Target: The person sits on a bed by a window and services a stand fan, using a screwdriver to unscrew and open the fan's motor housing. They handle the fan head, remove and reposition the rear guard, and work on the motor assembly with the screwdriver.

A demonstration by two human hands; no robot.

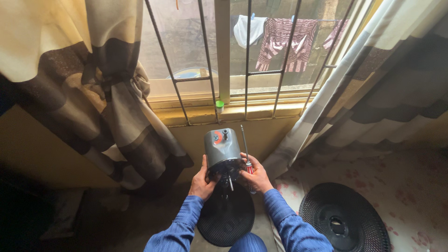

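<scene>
A grey fan motor housing with an orange mark and a black knob on top is held up in front of me, its shaft end pointing down. My left hand grips its left side. My right hand presses against its right side and also holds a screwdriver with a red and clear handle, its shaft pointing up. Below the housing lies a black round fan grille on the floor between my blue sleeves.
A second black fan grille lies on the patterned floor at the right. A barred window with a sill and a small green-capped bottle is ahead. Striped curtains hang at left and right.
</scene>
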